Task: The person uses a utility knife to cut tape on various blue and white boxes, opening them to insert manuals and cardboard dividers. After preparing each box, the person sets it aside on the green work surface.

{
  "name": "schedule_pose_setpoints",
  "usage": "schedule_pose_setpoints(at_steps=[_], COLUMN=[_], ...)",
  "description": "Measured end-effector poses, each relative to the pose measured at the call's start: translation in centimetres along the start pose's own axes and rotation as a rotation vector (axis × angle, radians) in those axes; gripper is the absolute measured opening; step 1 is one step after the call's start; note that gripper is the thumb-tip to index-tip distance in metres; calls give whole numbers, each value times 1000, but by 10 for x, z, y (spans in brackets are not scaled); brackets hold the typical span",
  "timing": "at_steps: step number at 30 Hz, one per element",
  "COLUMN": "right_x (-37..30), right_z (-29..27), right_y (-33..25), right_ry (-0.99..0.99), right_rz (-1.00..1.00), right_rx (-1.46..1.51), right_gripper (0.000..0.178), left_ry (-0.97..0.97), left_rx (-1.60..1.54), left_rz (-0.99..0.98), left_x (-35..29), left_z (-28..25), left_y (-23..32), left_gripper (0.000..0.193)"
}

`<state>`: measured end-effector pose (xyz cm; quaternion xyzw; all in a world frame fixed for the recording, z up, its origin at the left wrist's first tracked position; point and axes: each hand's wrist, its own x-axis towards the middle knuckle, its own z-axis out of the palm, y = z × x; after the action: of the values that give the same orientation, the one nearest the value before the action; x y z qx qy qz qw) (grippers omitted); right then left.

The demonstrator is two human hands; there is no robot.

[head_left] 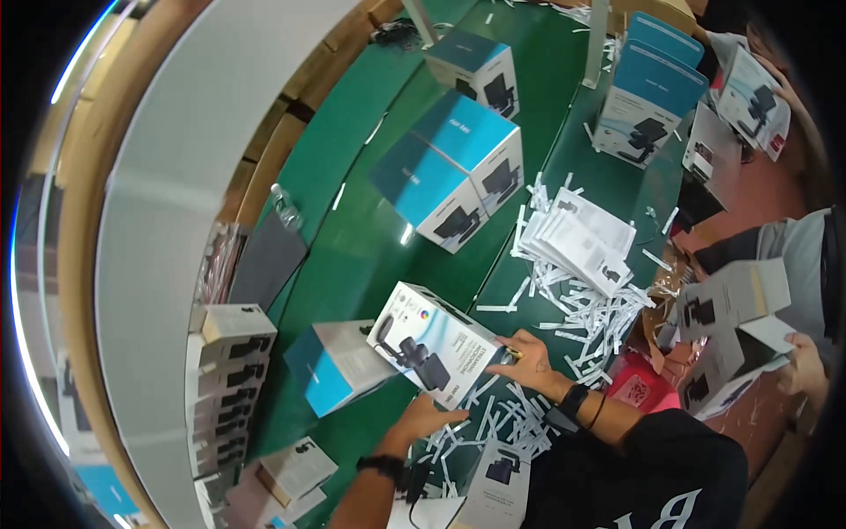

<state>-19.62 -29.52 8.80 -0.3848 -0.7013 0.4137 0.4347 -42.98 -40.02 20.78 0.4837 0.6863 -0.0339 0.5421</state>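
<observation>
The white box (438, 346) was held tilted over the green table (348, 256), its right end pinched by the right hand (527, 361), apparently for steadiness. Its lower edge was met by the left hand (423, 418), perhaps for support, though its grip could not be told.

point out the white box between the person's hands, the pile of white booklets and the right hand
white box (434, 347): head view, middle of its printed broad face
pile of white booklets (579, 240): head view, middle of its upper side
right hand (530, 361): head view, back of the hand
</observation>
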Motion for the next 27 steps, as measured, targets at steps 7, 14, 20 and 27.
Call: schedule_pose_setpoints(at_steps=[7, 14, 20, 27], right_x=[140, 281, 227, 32], right_z=[7, 94, 77, -26], right_y=[-108, -149, -129, -42], right_ry=[-102, -329, -70, -453], right_rz=[-110, -153, -166, 294], right_rx=[-68, -288, 35, 121], right_gripper=[29, 31, 35, 32], left_ry=[653, 1443, 1295, 1073], left_rx=[-605, -76, 18, 19], left_rz=[70, 120, -18, 240], left_x=[-9, 62, 25, -254], left_z=[-74, -152, -143, -3], left_y=[4, -49, -5, 39], left_gripper=[47, 71, 75, 56])
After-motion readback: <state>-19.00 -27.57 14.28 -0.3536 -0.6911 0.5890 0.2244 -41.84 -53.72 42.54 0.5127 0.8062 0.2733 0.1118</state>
